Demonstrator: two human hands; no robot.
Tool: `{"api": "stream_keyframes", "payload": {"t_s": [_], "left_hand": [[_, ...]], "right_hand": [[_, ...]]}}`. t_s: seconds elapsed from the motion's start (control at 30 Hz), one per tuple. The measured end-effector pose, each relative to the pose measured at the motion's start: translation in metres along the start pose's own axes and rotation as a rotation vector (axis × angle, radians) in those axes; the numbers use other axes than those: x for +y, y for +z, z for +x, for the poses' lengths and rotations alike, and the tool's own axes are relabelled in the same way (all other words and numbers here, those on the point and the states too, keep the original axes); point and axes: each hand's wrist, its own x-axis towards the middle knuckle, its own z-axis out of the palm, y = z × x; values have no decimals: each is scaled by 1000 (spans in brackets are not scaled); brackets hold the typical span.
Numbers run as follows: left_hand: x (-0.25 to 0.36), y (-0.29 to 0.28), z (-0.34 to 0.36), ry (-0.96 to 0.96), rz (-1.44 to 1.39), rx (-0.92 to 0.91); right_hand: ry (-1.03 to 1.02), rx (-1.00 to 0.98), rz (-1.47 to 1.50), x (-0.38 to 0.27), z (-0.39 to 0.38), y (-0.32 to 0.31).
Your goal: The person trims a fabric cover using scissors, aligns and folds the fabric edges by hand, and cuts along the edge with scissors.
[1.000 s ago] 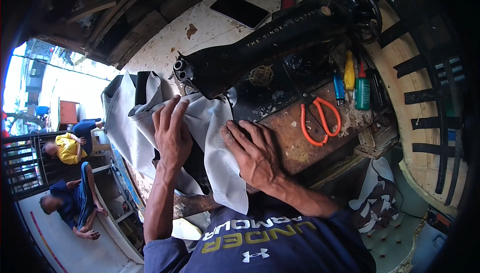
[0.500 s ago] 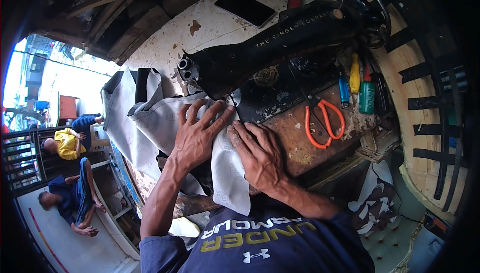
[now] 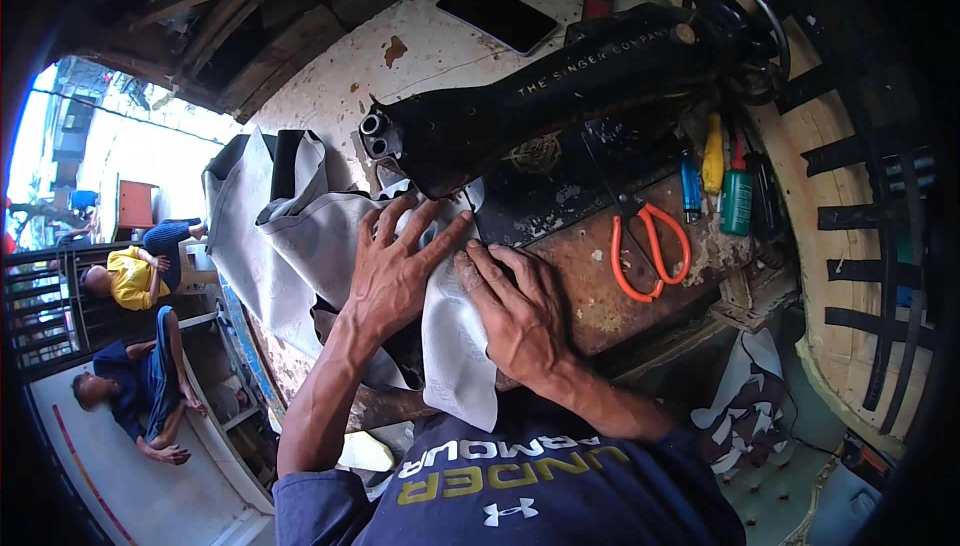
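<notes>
The left hand [image 3: 395,266] has slid right over the grey cloth [image 3: 458,366], closer to the right hand [image 3: 522,311]. Its fingers are spread apart, flat. The right hand lies flat too, fingers nearly together, at the cloth's edge. The cloth is on the bench [image 3: 425,56], reaching the sewing machine [image 3: 540,96]. Scissors [image 3: 617,258] lie to the right.

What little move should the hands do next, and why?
Perhaps gently guide the grey cloth forward under the head of the black sewing machine, because the left hand and right hand both rest on it, close to that head.
</notes>
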Motion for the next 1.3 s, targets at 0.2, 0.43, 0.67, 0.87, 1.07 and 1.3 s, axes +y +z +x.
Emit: {"api": "stream_keyframes", "payload": {"t_s": [0.2,0.43,0.67,0.87,1.07,1.3], "left_hand": [[3,-1,4,-77,-68,7],[-11,0,-4,30,-157,58],[-14,1,-1,9,-95,19],[-18,-11,4,14,-135,-50],[-20,-7,4,36,-96,-23],[-21,-5,4,30,-83,-47]], "right_hand": [[33,-21,16,3,3,1],[13,-64,-49,3,4,1],[-47,-63,-19,-5,-7,7],[-26,-70,-57,-28,-8,8],[-5,-78,-31,-31,-8,12],[-52,-95,-87,-30,-10,22]]}}
